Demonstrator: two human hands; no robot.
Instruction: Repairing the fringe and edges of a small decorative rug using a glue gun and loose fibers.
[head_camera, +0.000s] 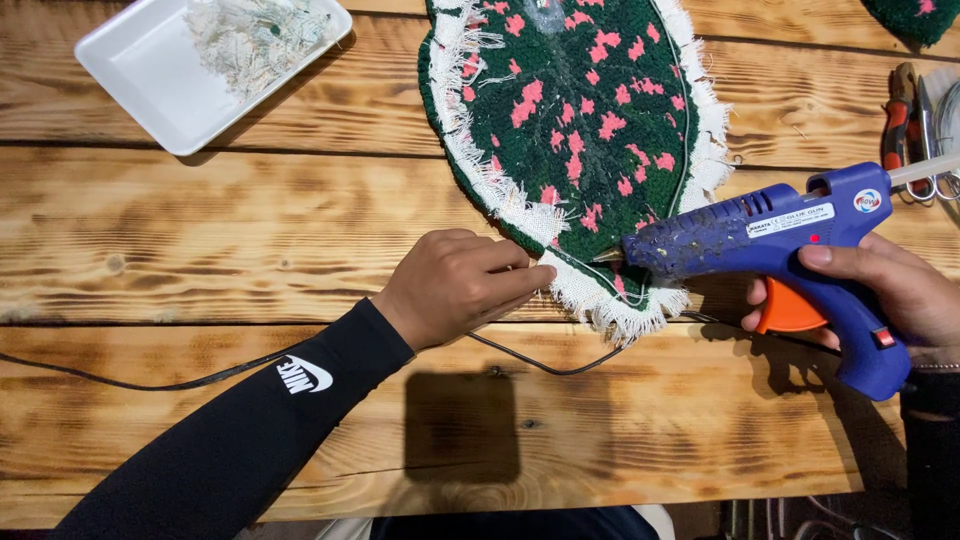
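On the wooden table (250, 240), a leaf-shaped tufted rug (590, 110) serves as the landmark: dark green pile with pink spots, edged in frayed white backing cloth. It lies flat, its pointed tip toward the person, its far end cut off by the top of the frame.

Right of the rug tip, the right hand (890, 295) grips a blue glue gun (790, 250) by the handle. Index finger lies along the body, the other fingers are curled below by the orange trigger. The nozzle points left and meets the white fringe at the rug tip. A glue stick juts from the rear of the gun.

Left of the rug tip, the left hand (455, 285), in a black sleeve, rests on the table. Fingers are drawn together, fingertips pressing or pinching the white edge just beside the nozzle; whether they clamp the cloth or only press it, cannot tell.

Upper left of the rug, well apart: a white tray (150, 70) holding white cloth scraps (255, 35).

Below the rug tip, a thin black cord (150, 383) runs across the table and under the left wrist.

Far right of the rug, at the frame edge: pliers (900, 120) with red-and-black handles.
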